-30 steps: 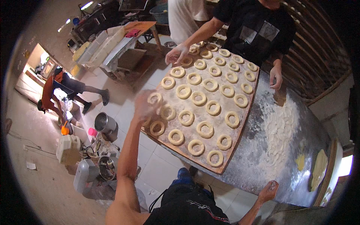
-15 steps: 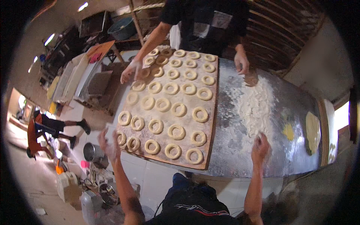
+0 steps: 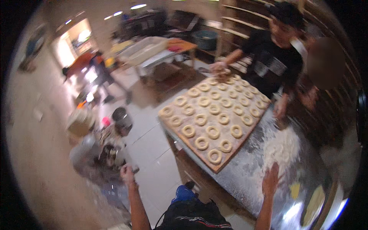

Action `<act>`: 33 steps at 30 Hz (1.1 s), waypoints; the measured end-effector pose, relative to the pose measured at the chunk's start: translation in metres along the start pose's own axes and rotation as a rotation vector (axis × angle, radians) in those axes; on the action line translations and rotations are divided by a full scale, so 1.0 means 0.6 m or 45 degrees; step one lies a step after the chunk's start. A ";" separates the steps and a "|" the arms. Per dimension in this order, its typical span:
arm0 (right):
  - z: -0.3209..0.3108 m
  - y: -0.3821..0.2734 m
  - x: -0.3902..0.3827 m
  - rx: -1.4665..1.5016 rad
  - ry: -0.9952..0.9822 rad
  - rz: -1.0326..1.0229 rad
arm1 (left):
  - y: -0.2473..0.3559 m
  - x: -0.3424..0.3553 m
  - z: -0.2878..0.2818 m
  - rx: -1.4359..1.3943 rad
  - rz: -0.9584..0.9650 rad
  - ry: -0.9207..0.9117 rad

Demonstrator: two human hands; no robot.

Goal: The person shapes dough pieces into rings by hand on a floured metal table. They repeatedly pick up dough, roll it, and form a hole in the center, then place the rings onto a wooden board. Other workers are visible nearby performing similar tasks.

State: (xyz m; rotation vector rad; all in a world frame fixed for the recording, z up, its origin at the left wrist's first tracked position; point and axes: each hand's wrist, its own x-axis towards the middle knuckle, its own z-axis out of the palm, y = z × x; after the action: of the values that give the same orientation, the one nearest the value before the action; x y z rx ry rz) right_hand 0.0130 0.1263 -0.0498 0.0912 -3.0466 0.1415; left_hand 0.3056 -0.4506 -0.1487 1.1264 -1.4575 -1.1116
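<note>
My right hand (image 3: pixel 271 179) is open, its fingers stretched out over the near edge of a heap of white flour (image 3: pixel 281 148) on the metal table (image 3: pixel 245 175). A wooden board (image 3: pixel 185 138) to its left carries many rings of dough (image 3: pixel 212 132) in rows. My left hand (image 3: pixel 127 175) hangs away from the board, above the floor at the left; motion blur hides how its fingers are held. A co-worker's hand (image 3: pixel 219 69) is at the board's far corner, and their other hand (image 3: pixel 281 109) is by the flour.
A pale sheet of dough (image 3: pixel 315 205) and a yellow patch (image 3: pixel 294 190) lie at the table's right end. Pots (image 3: pixel 122 120) and plastic jugs (image 3: pixel 81 122) crowd the floor at left. Beyond is a low table (image 3: pixel 180 46); a person (image 3: pixel 90 63) bends over near a doorway.
The view has swung left. My left hand has moved off from the board's left edge. My right hand's fingers were curled at the flour and are now stretched out.
</note>
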 end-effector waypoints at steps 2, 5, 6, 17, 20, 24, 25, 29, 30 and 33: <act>0.003 0.018 -0.010 -0.004 -0.018 -0.070 | -0.012 -0.089 -0.015 -0.085 -0.137 0.064; 0.008 0.044 -0.016 0.048 0.059 -0.166 | -0.030 -0.219 -0.041 0.235 -0.358 0.083; 0.012 0.048 -0.016 0.082 0.060 -0.199 | -0.043 -0.259 -0.056 0.299 -0.268 0.042; 0.015 0.125 0.013 0.093 -0.117 -0.345 | -0.303 -0.681 -0.383 2.040 -0.742 -0.933; 0.027 0.141 0.016 0.048 -0.061 -0.433 | -0.315 -0.738 -0.415 2.065 -0.730 -0.891; 0.050 0.166 0.028 0.086 0.056 -0.499 | -0.338 -0.676 -0.365 2.071 -0.764 -1.182; 0.054 0.169 0.032 0.199 0.217 -0.552 | -0.345 -0.638 -0.335 2.081 -0.803 -1.311; 0.041 0.170 0.048 0.566 0.579 -0.433 | -0.309 -0.484 -0.184 0.302 -1.258 0.385; 0.032 0.168 0.046 0.571 0.493 -0.274 | -0.281 -0.453 -0.143 0.196 -1.119 0.285; 0.001 0.144 0.050 0.684 0.408 -0.107 | -0.142 -0.361 -0.015 0.189 -0.772 0.036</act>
State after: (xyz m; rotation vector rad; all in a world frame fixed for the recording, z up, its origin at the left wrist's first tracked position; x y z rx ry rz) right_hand -0.0223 0.2102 -0.0551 0.2079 -2.6009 0.8705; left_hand 0.3513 -0.2529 -0.2627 1.7522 -1.2164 -1.3982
